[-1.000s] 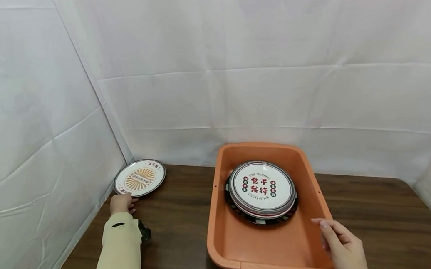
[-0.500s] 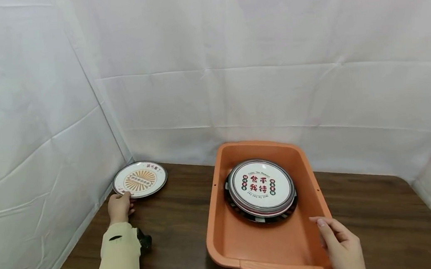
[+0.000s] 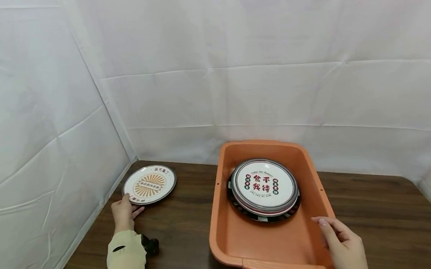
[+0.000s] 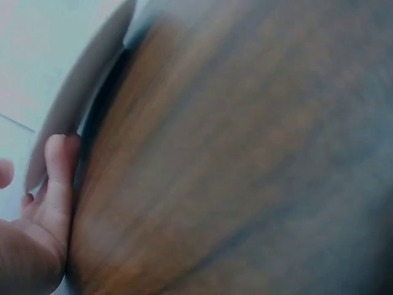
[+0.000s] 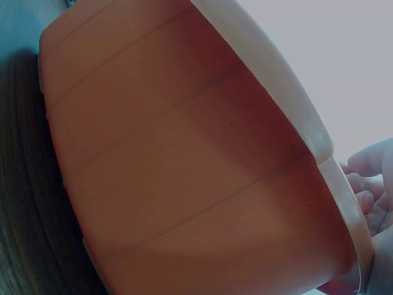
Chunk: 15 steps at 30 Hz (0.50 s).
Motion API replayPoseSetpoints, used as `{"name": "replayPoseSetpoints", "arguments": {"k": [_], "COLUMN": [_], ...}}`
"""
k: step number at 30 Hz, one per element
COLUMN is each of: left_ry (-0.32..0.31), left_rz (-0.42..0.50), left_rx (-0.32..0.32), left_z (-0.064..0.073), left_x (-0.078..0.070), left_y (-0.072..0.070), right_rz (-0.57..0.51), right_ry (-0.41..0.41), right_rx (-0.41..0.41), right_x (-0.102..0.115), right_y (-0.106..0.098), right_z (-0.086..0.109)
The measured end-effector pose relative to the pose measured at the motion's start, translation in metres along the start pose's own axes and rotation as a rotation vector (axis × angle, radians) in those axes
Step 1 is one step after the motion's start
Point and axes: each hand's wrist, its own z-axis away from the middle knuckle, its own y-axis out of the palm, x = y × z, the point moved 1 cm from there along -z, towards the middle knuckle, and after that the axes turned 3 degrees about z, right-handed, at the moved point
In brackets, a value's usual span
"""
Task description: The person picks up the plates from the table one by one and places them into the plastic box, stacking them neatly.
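In the head view, my left hand (image 3: 123, 214) grips the near left rim of a white dinner plate (image 3: 149, 185) with an orange sunburst print. The left wrist view shows its fingers (image 4: 58, 166) under the tilted plate (image 4: 80, 80), which stands off the wood. My right hand (image 3: 345, 244) hangs over the right rim of an orange plastic basin (image 3: 281, 267), its fingers loosely curled with nothing between them. In the right wrist view, the basin's outer wall (image 5: 178, 153) fills most of the frame, and the right hand (image 5: 374, 190) shows beyond the rim.
A stack of plates (image 3: 264, 185) lies in the back half of the basin, a white one with red characters on top and a larger black-rimmed one below. Brown wooden table (image 3: 177, 237) surrounds the basin. White cloth walls (image 3: 265, 97) close off the back and sides.
The left hand has taken the plate's rim between thumb and fingers, and the plate has shifted slightly right and nearer. The right hand and basin have hardly moved.
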Motion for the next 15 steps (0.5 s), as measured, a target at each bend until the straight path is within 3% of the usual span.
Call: {"name": "replayPoseSetpoints", "arguments": {"k": [3,9,15], "left_ry": [-0.022,-0.114,-0.134], "left_rz": [-0.018,-0.144,-0.191], "left_rx": [0.015,0.126,0.077], "left_z": [-0.0021,-0.0057,-0.0059], "left_x": [0.0015,0.0015,0.0023], "left_y": [-0.0015,-0.0015,-0.0004], "right_rz": [0.015,0.025,0.042], "right_ry": [0.006,0.003,0.017], "right_rx": [0.000,-0.006,-0.006], "right_x": [0.0002,0.0002,0.0000], "right_y": [0.0001,0.0007,0.0003], "right_z": [0.0001,0.0002,0.0000]}}
